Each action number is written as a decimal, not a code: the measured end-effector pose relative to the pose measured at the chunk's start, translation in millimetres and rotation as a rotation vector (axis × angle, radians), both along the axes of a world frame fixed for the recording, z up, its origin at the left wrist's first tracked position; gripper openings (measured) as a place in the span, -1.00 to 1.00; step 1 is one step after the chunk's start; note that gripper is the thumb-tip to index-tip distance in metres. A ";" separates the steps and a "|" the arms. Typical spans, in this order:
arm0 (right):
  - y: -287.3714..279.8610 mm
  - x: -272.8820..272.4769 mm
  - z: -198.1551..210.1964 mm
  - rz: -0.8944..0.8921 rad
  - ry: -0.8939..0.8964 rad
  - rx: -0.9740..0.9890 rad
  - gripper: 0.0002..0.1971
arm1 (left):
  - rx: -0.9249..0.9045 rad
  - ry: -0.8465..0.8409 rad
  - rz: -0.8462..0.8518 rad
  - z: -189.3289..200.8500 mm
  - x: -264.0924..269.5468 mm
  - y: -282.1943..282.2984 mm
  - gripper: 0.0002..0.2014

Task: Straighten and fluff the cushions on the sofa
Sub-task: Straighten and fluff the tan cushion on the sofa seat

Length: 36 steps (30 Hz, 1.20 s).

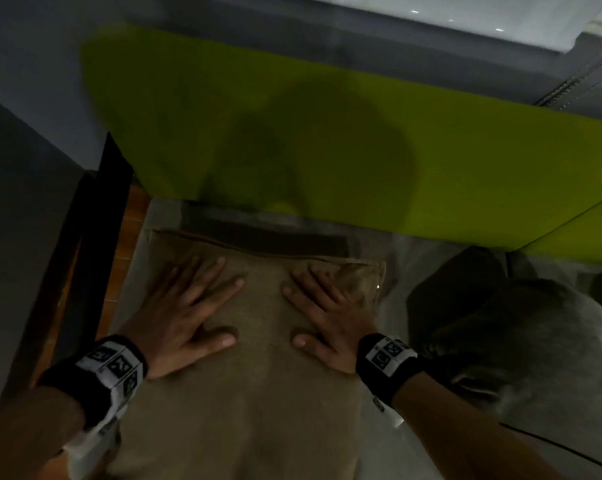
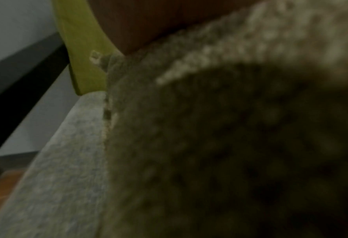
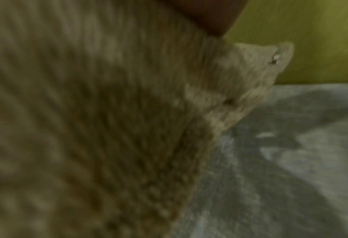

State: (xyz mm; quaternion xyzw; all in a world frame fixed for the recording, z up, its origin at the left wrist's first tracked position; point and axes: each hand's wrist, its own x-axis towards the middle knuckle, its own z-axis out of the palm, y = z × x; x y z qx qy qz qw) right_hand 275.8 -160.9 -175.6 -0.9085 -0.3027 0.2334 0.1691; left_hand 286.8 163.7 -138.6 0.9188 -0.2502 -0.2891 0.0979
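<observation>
A tan woven cushion (image 1: 258,341) lies flat on the grey seat (image 1: 389,271) of the sofa, its far edge close to the lime-green backrest (image 1: 431,150). Both hands lie on its far half, palms down and released, nothing grasped. The left hand (image 1: 185,317) rests on the left part of the cushion with fingers spread and straight, pointing toward the far right, thumb stretched toward the middle. The right hand (image 1: 327,317) rests on the right part, fingers spread toward the far left, thumb also toward the middle. A bare strip of cushion lies between the two hands. The right hand's outer fingers lie near the cushion's far right corner (image 3: 270,64), which sticks up slightly in the right wrist view against the green backrest (image 3: 321,40).

In the left wrist view the woven fabric (image 2: 230,128) fills most of the picture, blurred, with the seat (image 2: 67,161) to its left and a strip of backrest (image 2: 81,48) beyond.

To the right on the seat lies a darker cushion (image 1: 493,317), apart from the tan one. A dark frame (image 1: 84,244) runs along the sofa's left side.
</observation>
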 end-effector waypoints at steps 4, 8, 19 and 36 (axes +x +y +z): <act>-10.6 8.2 -30.8 -0.007 0.022 0.010 -0.21 | 0.010 0.060 0.020 -19.7 5.1 17.8 -0.16; -34.1 23.4 -60.1 -0.019 0.125 -0.032 -0.17 | 0.026 0.091 0.043 -34.6 19.2 14.5 -0.16; -54.8 42.5 -43.3 -0.265 0.251 -0.008 -0.07 | -0.016 0.232 0.074 -23.0 42.4 18.2 -0.12; 12.5 -6.6 -9.3 0.045 -0.065 0.006 -0.24 | -0.042 0.067 -0.210 -10.1 25.8 6.0 -0.29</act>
